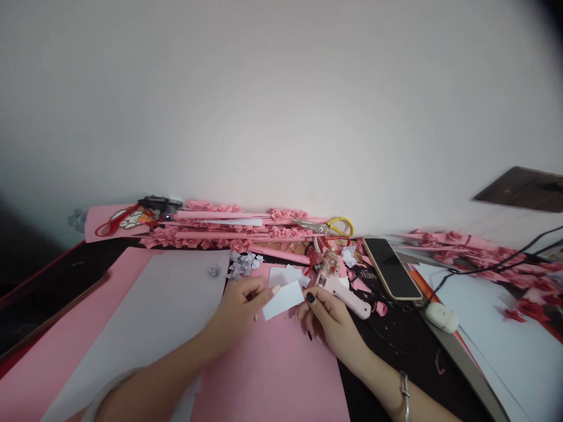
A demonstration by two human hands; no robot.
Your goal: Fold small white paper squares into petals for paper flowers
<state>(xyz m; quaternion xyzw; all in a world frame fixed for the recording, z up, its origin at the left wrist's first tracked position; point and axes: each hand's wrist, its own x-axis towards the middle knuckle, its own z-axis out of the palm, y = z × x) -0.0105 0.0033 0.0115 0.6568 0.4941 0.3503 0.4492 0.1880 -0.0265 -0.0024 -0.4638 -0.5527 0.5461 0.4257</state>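
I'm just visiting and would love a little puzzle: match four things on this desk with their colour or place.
Things:
1. scissors
2. phone
3. small white paper
4. glue gun

Colours and places:
A. between the left hand and the right hand
B. pale pink
C. yellow and metal grey
D. black with a pale edge

Right pairs: 1-C, 2-D, 3-A, 4-B

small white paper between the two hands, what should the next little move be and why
Perhaps fold the small white paper: it looks flat, the left hand grips one end, the right hand is at the other, and folded white pieces lie beyond.
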